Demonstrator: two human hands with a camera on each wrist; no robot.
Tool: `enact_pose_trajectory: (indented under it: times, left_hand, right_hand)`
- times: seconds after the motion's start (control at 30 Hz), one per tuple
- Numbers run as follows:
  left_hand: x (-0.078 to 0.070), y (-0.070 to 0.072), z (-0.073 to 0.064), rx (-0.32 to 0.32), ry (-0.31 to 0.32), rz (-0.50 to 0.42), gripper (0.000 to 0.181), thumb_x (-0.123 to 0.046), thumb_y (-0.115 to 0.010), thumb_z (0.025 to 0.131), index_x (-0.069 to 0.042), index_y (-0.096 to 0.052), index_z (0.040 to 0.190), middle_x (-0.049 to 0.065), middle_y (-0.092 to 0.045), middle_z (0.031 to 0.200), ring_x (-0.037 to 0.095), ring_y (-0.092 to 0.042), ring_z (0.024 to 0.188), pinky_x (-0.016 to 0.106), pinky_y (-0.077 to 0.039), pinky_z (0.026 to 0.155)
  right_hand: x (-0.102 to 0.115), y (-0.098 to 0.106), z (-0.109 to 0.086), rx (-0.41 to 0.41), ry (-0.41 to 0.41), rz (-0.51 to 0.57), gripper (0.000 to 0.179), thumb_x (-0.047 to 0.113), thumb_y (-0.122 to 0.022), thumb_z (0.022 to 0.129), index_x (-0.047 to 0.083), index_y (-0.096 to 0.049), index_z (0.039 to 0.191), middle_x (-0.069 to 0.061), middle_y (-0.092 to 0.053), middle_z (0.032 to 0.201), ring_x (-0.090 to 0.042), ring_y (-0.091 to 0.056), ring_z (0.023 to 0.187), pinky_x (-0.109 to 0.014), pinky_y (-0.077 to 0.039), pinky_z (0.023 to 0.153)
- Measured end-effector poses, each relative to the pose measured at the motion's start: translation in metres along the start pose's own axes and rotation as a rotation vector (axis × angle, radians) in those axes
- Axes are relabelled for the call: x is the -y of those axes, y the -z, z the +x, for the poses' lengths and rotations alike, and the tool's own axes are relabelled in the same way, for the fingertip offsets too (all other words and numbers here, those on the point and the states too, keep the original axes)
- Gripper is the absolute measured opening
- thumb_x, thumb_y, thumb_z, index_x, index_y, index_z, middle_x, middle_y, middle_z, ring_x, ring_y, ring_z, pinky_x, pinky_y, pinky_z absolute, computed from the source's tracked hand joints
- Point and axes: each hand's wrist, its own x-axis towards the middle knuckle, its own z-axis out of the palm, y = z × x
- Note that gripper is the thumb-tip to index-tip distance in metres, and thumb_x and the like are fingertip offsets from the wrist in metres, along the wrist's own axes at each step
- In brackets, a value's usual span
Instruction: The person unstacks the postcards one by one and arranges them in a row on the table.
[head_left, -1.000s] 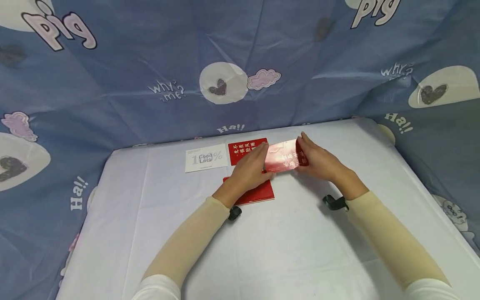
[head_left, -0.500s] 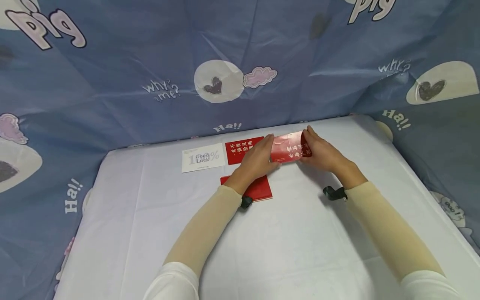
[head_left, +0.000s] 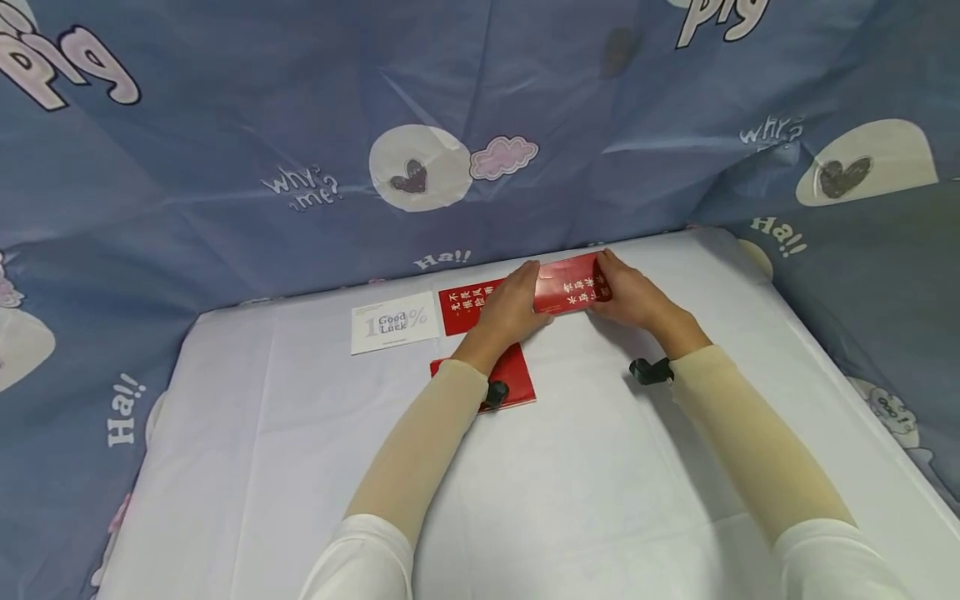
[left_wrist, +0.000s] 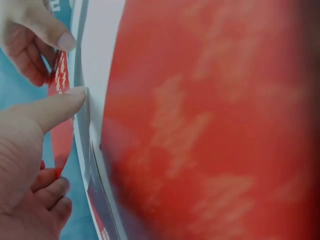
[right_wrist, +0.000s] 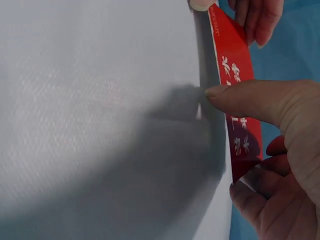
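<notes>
Both hands hold a red card (head_left: 570,282) with white printed characters close over the far side of the table. My left hand (head_left: 513,310) grips its left end, thumb at the near edge and fingers at the far edge. My right hand (head_left: 637,302) grips the right end the same way, the thumb (right_wrist: 260,100) along the near edge in the right wrist view. Just left of the held card lies another red card (head_left: 461,308) with white characters, partly covered by my left hand. A plain red card (head_left: 517,379) lies under my left wrist.
A white card (head_left: 395,323) printed "Good Luck" lies at the left end of the back row. The white-covered table (head_left: 600,475) meets a blue patterned cloth (head_left: 300,125) behind and at the sides.
Both hands have carried the red card farther back and right over the table. It lies flatter, with less glare on it. The head view has shifted slightly; the other cards stay put.
</notes>
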Motion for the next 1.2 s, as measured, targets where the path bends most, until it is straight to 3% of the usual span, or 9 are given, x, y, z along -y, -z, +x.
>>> enact_pose_trajectory:
  times: [0.13,0.37,0.57,0.87,1.2]
  left_hand:
    - [0.002,0.000,0.003,0.015,0.027,-0.022,0.099,-0.032,-0.085,0.089,-0.009,-0.026,0.166,0.007,-0.033,0.169,0.024,-0.032,0.154,0.039,-0.029,0.125]
    - [0.005,-0.002,0.009,0.065,0.025,0.028,0.096,-0.038,-0.082,0.090,-0.006,-0.029,0.164,0.007,-0.036,0.167,0.019,-0.028,0.156,0.038,-0.002,0.129]
    - [0.008,0.000,0.014,0.098,0.043,0.060,0.093,-0.044,-0.080,0.090,-0.010,-0.035,0.163,0.005,-0.040,0.165,0.019,-0.031,0.154,0.043,0.002,0.129]
    - [0.006,0.005,0.016,0.119,0.062,0.082,0.093,-0.048,-0.080,0.089,-0.012,-0.037,0.163,0.005,-0.041,0.165,0.020,-0.032,0.154,0.050,0.005,0.128]
    - [0.011,0.002,0.019,0.107,0.054,0.104,0.090,-0.052,-0.078,0.090,-0.017,-0.037,0.163,0.005,-0.043,0.163,0.023,-0.031,0.155,0.049,0.008,0.128]
  right_hand:
    - [-0.002,-0.003,0.003,0.011,-0.012,0.035,0.097,0.016,-0.078,0.093,-0.009,-0.016,0.163,-0.029,-0.016,0.169,-0.047,-0.023,0.154,-0.059,-0.026,0.123]
    - [-0.008,-0.011,0.001,0.023,-0.045,0.113,0.084,0.012,-0.075,0.096,-0.008,-0.025,0.160,-0.029,-0.039,0.158,-0.044,-0.041,0.143,-0.058,-0.033,0.120]
    - [-0.013,-0.015,0.004,-0.004,-0.042,0.127,0.068,0.010,-0.073,0.096,-0.006,-0.038,0.152,-0.026,-0.053,0.142,-0.040,-0.052,0.128,-0.057,-0.041,0.113]
    - [-0.012,-0.018,0.007,0.004,-0.046,0.110,0.074,0.011,-0.067,0.100,-0.008,-0.027,0.160,-0.028,-0.041,0.158,-0.042,-0.043,0.143,-0.055,-0.034,0.120]
    - [-0.008,-0.018,0.005,-0.002,-0.040,0.117,0.072,0.014,-0.066,0.101,-0.009,-0.030,0.159,-0.028,-0.044,0.155,-0.042,-0.046,0.140,-0.056,-0.034,0.120]
